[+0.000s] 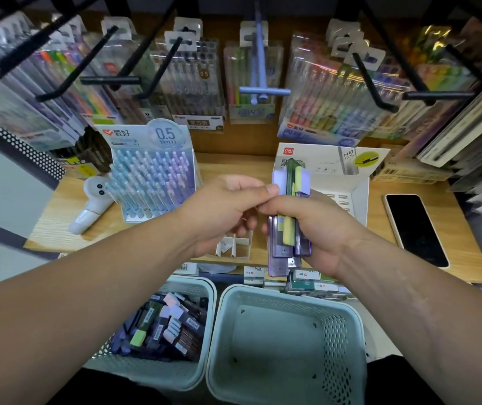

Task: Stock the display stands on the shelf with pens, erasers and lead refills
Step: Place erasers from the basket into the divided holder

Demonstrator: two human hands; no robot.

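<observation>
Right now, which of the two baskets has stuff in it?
The left basket, heaped with small refill cases. The right basket beside it shows only its bare bottom.

Phone (pixel 416 229) lying screen-up, white handheld fan (pixel 93 200) on its side

You are standing at the sales shelving of a stationery shop. Grounds: black peg hooks (pixel 162 65) carry rows of clear hang-tab packs of coloured pens (pixel 195 83), several deep. On the wooden shelf (pixel 233 165) below stands a branded cardboard display stand (pixel 143 135) marked 0.5 mm, filled with pens. Under the shelf edge sit two plastic baskets (pixel 333 346), one holding loose stock. The items (pixel 467 112) stacked at far right are blurred, possibly notebooks or paper pads
</observation>
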